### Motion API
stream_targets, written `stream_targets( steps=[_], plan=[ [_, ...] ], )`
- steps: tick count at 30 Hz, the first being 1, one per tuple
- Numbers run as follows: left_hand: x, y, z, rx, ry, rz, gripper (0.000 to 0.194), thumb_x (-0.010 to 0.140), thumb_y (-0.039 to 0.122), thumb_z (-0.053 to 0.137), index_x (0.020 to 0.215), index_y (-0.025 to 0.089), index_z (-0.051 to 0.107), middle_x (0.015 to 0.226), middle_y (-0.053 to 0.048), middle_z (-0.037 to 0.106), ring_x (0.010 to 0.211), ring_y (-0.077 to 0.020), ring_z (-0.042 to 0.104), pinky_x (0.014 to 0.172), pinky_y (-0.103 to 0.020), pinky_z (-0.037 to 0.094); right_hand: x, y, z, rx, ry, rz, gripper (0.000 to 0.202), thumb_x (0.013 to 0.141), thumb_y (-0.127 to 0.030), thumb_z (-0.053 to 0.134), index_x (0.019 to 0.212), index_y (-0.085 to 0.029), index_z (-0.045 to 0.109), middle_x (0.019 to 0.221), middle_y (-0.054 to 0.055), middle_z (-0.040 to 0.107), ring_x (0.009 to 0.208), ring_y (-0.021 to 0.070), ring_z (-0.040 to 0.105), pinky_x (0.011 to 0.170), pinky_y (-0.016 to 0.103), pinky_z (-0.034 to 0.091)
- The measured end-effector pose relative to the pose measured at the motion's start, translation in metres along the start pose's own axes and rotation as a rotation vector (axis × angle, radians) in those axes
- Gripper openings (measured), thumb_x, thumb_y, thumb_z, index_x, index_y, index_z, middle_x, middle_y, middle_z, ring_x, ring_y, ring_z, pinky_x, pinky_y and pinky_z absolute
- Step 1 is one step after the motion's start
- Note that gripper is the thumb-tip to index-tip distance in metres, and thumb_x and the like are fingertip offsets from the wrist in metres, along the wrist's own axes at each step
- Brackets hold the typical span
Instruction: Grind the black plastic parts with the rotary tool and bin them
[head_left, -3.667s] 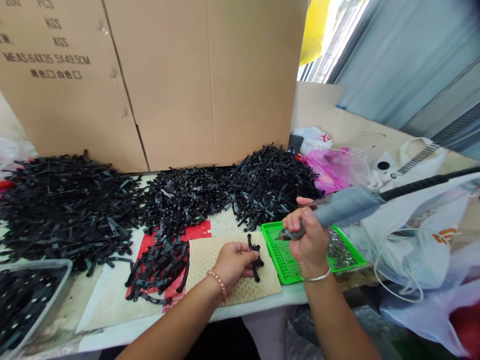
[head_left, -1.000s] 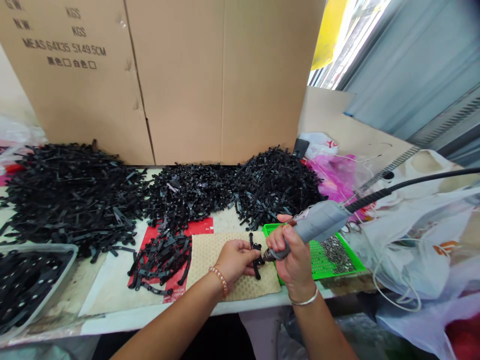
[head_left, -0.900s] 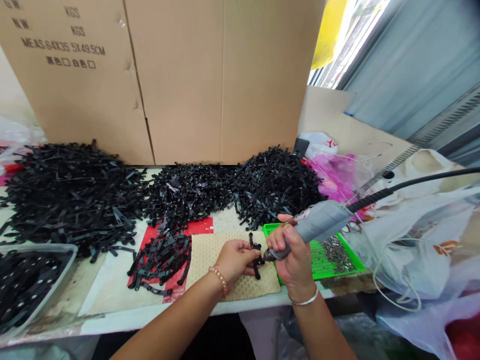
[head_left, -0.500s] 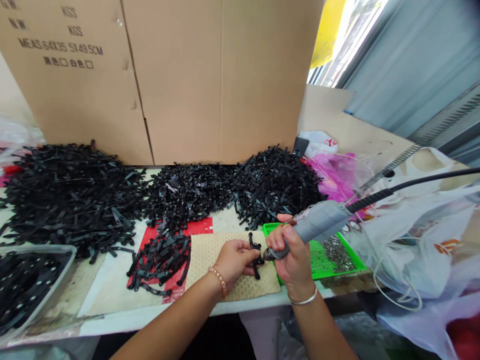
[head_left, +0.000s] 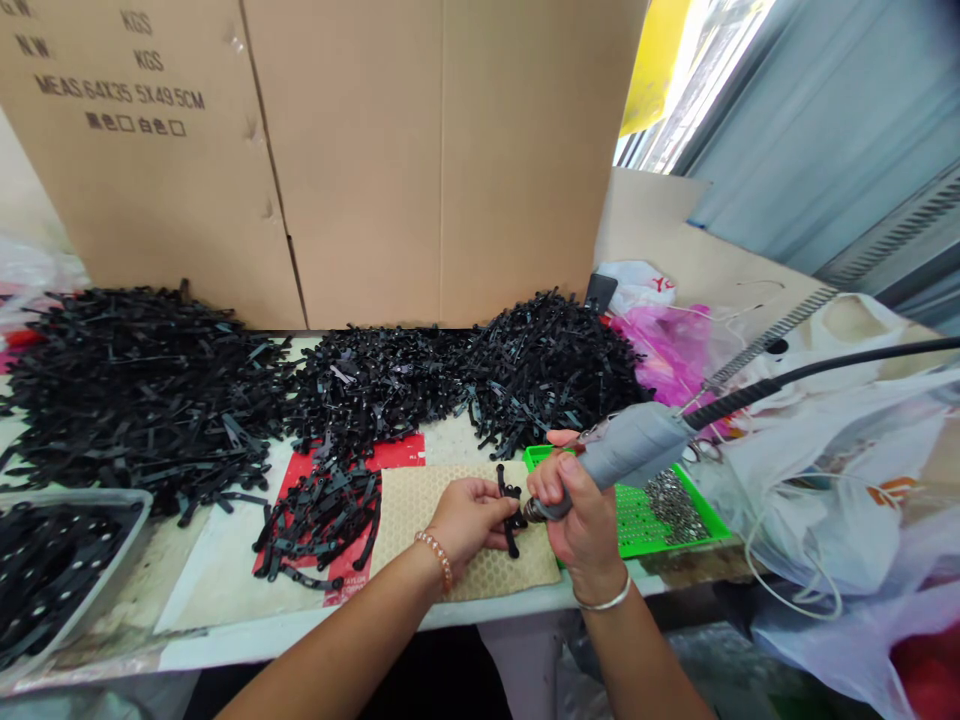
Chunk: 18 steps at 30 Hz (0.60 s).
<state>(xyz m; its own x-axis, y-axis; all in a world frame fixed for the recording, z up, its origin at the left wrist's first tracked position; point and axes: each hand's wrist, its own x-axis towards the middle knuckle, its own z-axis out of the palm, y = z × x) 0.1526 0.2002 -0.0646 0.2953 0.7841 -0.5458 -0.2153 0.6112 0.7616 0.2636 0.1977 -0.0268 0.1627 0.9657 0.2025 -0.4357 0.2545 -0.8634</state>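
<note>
My left hand pinches a small black plastic part made of narrow arms, above the honeycomb-patterned mat. Wrapped around a grey electric screwdriver is my right hand. The tool slants down to the left, and its tip is at the black part; whether the bit sits in a screw is too small to tell. Under and beyond my right hand lies a green tray with many small metal screws at its right side.
Large heaps of black plastic parts run along the back, with a smaller pile left of the mat. A clear bin of parts stands at the left. Behind rises a cardboard box. Plastic bags and the tool's black cord are at right.
My right hand and the screwdriver have shifted slightly left, bringing the tip closer to the black part. My left hand stays in place with its hold.
</note>
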Motion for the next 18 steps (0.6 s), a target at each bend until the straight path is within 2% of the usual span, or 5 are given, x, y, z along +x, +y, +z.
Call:
stream_targets(
  steps=[3,8,13,18],
  plan=[
    [0.002,-0.003,-0.001,0.004,0.0,0.011,0.017,0.069,0.02,0.073,0.071,0.011,0.058,0.064,-0.004,0.065,0.053,-0.0112,0.06,0.046,-0.02,0.049,-0.001,0.002,0.0,-0.012,-0.023,-0.001,0.023,0.079,-0.032,0.068,0.094,-0.019,0.057,0.05,-0.008,0.041,0.044,0.0092,0.035,0.047,0.022,0.035],
    [0.006,-0.008,-0.001,0.022,0.001,0.05,0.027,0.063,0.03,0.079,0.068,0.012,0.059,0.06,-0.003,0.063,0.052,-0.0115,0.059,0.045,-0.02,0.048,0.0,0.006,-0.004,-0.035,-0.132,0.018,0.019,0.082,-0.034,0.065,0.089,-0.02,0.055,0.049,-0.008,0.04,0.044,0.0094,0.035,0.047,0.022,0.033],
    [0.008,-0.009,-0.002,0.034,0.025,0.036,0.028,0.062,0.031,0.079,0.065,0.011,0.06,0.062,-0.006,0.065,0.051,-0.0123,0.058,0.044,-0.022,0.048,0.001,0.012,-0.01,-0.076,-0.254,0.063,0.022,0.083,-0.038,0.065,0.088,-0.021,0.054,0.048,-0.008,0.037,0.042,0.0097,0.032,0.047,0.023,0.03],
    [0.006,-0.008,-0.002,0.025,0.018,0.05,0.025,0.063,0.027,0.078,0.06,0.011,0.06,0.058,-0.004,0.063,0.048,-0.0104,0.056,0.045,-0.021,0.047,-0.004,0.015,-0.012,-0.086,-0.342,0.085,0.024,0.082,-0.04,0.066,0.095,-0.021,0.056,0.05,-0.007,0.04,0.045,0.0108,0.035,0.049,0.024,0.033]
  ],
)
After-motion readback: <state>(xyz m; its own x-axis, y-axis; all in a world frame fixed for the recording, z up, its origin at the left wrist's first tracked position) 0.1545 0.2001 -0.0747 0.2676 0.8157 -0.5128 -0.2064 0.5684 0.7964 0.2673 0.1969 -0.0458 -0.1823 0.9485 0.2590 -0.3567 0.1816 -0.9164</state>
